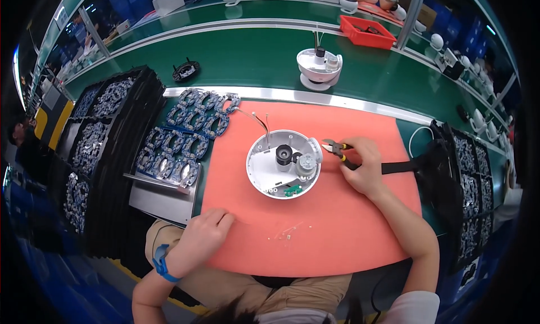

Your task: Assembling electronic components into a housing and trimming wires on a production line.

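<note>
My right hand [363, 166] is closed round the dark handles of a pair of side cutters [336, 148], their jaws pointing left toward a round white camera housing [261, 178]. The housing lies open side up on an orange mat [360, 228]. Inside it are a black lens [284, 153], a pale round motor-like part [306, 164] and a small green circuit board [292, 190]; thin wires [261, 121] stick out at its back. My left hand [208, 234] rests at the mat's front left with its fingers curled in, and nothing shows in it.
Small clipped bits [288, 234] lie on the mat. To the left are blue circuit boards [174, 150] and a tall stack of black trays [124, 144]; more trays [469, 195] stand right. Beyond, a green conveyor belt [242, 65] carries a white camera [319, 70] and a red bin [368, 33].
</note>
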The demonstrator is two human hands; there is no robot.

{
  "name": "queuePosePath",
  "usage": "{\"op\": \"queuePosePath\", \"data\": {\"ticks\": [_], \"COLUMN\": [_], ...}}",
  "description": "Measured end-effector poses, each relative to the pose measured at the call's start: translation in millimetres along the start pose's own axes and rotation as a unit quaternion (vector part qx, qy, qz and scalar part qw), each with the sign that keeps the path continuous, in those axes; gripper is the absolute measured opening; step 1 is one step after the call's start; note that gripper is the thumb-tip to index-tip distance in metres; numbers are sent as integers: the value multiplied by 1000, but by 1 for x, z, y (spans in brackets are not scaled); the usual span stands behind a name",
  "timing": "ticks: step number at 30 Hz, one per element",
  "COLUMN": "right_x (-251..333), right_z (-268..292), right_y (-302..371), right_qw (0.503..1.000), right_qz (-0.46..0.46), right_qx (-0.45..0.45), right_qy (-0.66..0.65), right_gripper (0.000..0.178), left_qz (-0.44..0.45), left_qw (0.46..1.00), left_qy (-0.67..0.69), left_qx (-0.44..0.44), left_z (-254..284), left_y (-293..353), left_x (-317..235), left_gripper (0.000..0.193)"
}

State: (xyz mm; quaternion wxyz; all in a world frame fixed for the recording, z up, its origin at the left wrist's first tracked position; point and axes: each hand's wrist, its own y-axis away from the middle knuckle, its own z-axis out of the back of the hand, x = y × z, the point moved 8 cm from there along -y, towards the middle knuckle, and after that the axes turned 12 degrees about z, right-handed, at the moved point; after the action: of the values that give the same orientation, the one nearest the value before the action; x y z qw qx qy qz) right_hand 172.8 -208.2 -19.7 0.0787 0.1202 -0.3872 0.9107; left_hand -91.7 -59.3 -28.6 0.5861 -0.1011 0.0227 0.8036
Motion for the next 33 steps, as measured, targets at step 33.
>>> {"op": "queuePosePath", "data": {"ticks": [33], "right_x": [-30], "right_z": [5], "right_y": [12], "right_qw": [960], "right_qz": [-142], "right_qx": [-153], "right_qy": [-186], "right_gripper": [30], "left_qz": [9], "left_qw": [933], "left_qy": [315], "left_qx": [-173], "left_z": [0], "left_y": [-79], "left_x": [-28], "left_gripper": [40]}}
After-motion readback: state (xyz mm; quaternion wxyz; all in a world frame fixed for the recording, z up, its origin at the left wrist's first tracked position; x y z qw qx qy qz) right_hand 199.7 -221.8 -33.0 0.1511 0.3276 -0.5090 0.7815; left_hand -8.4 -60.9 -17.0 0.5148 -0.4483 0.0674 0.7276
